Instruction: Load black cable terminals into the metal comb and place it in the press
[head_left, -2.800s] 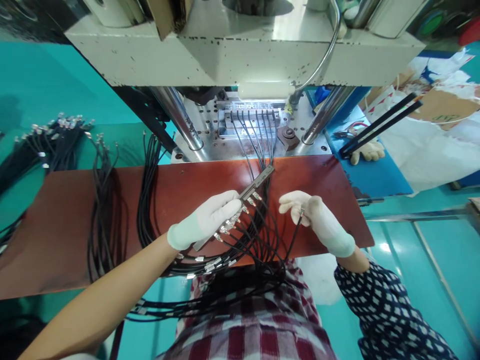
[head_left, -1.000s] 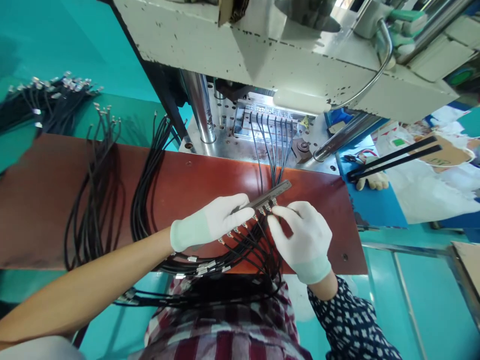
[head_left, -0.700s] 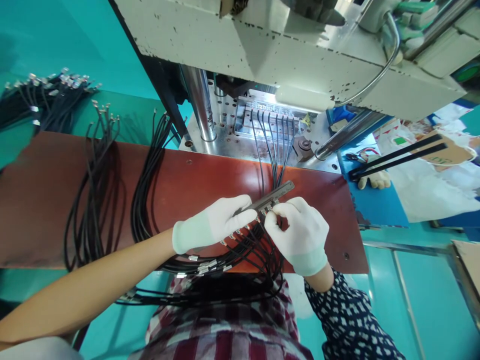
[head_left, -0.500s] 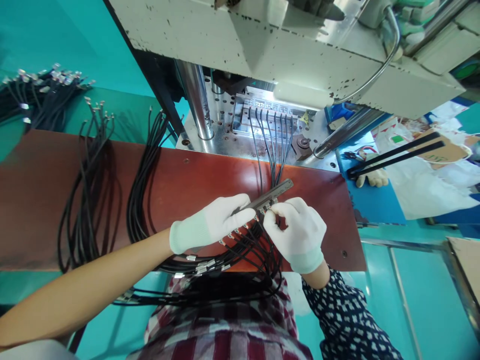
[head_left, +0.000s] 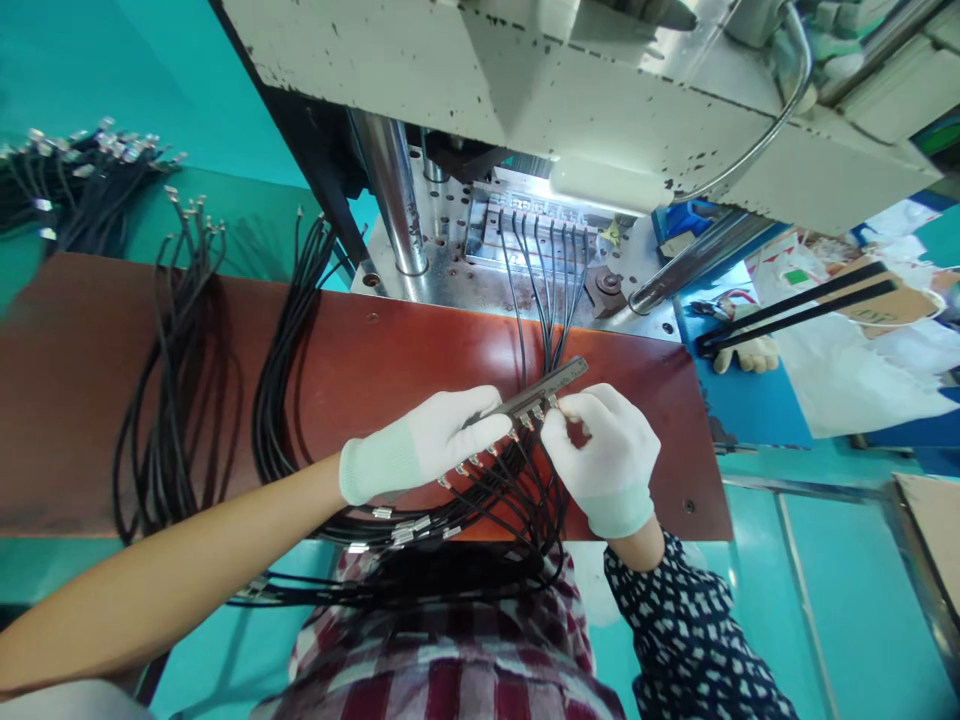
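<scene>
My left hand (head_left: 439, 440), in a white glove with a green cuff, is closed on a flat grey metal bar (head_left: 559, 382) with writing on it. Along the bar's lower edge sits a row of metal-tipped cable ends, their black cables (head_left: 529, 510) looping down toward my lap. At the bar's right end my gloved right hand (head_left: 606, 455) pinches a cable end, with thumb and forefinger together; the fingertips partly hide it. Just beyond the bar, several black cables (head_left: 551, 335) run into a metal fixture (head_left: 480, 240) on the press bed.
A large press (head_left: 465, 80) with steel posts (head_left: 394, 195) overhangs the brown work board (head_left: 420, 350). Bundles of black cable (head_left: 281, 370) lie to the left, and more cables (head_left: 97, 195) are piled at far left. Black tongs-like bars (head_left: 810, 305) and a glove (head_left: 750, 353) are at right.
My right hand has moved slightly to the right and up along the bar, to its rightmost cable end. My left hand keeps its hold on the bar.
</scene>
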